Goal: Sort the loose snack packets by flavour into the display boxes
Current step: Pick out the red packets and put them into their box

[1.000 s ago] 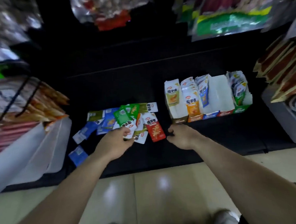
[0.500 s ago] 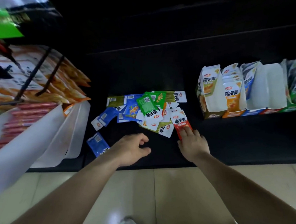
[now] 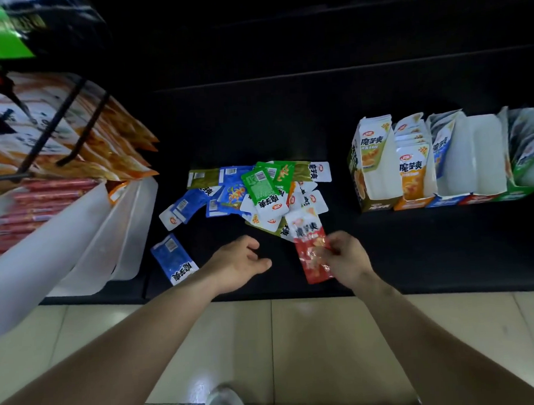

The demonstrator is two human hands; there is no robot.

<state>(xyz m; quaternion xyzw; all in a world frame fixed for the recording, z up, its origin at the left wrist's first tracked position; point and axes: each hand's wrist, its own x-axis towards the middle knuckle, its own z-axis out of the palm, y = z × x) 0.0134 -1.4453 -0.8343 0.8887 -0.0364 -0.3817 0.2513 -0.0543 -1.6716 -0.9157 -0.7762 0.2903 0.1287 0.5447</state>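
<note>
A dark shelf (image 3: 386, 251) sits low above a pale tiled floor. A pile of packets (image 3: 253, 193) lies in the middle of it, in blue, green and white. One blue packet (image 3: 173, 259) lies alone at about 8 o'clock from the pile.

The right hand (image 3: 347, 260) pinches a red packet (image 3: 311, 249) by its right edge. The packet's long side runs from 12 o'clock to 6 o'clock, and its top just touches the edge of the pile. The left hand (image 3: 236, 266) is loosely spread and holds nothing. It hangs just left of the red packet.

The boxes (image 3: 443, 162) stand in a row at about 2 o'clock from the right hand's grip. The red-fronted box (image 3: 476, 198) is the fourth in the row, between the blue one and the green one. I think the red packet should go there. The right hand is nearer, so it should carry the packet up and to the right.
</note>
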